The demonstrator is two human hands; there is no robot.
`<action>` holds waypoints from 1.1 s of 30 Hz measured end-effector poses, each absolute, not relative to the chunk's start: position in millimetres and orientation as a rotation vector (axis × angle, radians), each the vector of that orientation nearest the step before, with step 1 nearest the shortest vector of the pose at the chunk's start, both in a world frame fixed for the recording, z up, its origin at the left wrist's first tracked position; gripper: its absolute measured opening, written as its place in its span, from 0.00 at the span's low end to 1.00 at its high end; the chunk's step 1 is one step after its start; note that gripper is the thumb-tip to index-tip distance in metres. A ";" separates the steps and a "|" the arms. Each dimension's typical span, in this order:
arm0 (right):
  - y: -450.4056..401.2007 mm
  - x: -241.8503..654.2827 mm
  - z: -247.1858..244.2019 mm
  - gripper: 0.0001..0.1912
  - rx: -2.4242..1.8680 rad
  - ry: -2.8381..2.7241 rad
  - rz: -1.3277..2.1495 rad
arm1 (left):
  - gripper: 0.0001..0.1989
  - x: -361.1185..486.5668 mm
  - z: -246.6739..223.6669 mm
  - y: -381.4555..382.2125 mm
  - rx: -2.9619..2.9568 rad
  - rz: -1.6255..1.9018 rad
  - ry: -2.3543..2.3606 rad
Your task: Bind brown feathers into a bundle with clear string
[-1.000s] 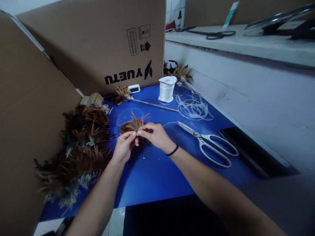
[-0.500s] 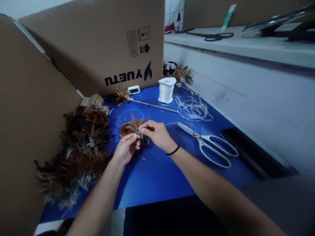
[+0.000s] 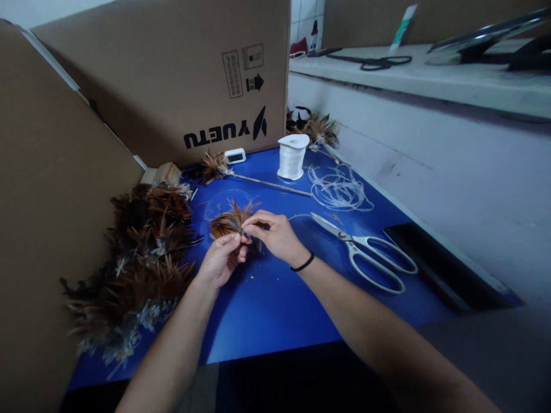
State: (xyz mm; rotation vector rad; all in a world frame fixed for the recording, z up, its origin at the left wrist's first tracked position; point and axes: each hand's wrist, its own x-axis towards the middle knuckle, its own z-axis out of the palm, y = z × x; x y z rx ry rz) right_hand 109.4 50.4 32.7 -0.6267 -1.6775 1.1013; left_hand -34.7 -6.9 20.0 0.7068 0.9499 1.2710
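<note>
A bunch of brown feathers (image 3: 228,222) is held between my two hands over the blue table (image 3: 275,321). My left hand (image 3: 222,258) pinches the near end of the bunch with thumb and fingers. Touching the bunch from the right, my right hand (image 3: 275,232) has its thumb and forefinger pressed together at the feather bases, close to the left fingertips. White-handled scissors (image 3: 355,244) lie right of my right hand, blades partly open. Behind the hands, a thin stick (image 3: 271,184) with feathers at its left end lies on the table.
Feather bunches (image 3: 146,258) are heaped at left. White spool (image 3: 291,158) and tangled clear strip (image 3: 340,189) stand and lie behind. A black flat object (image 3: 447,267) is at right. Cardboard (image 3: 172,69) walls the back and left; a white ledge (image 3: 451,74) runs along the upper right.
The view has shifted very slightly. Both hands keep the same pinch on the feather bunch.
</note>
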 end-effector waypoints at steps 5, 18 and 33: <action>49.2 110.0 34.1 0.04 -0.633 -1.688 1.123 | 0.08 -34.9 18.7 -6.6 0.708 1.269 0.944; 49.5 108.6 33.7 0.04 -0.663 -1.613 1.284 | 0.10 -33.7 19.4 -8.7 0.720 1.231 0.944; 50.3 110.1 34.2 0.05 -0.655 -1.584 1.390 | 0.09 -36.8 15.7 -7.9 0.709 1.226 0.947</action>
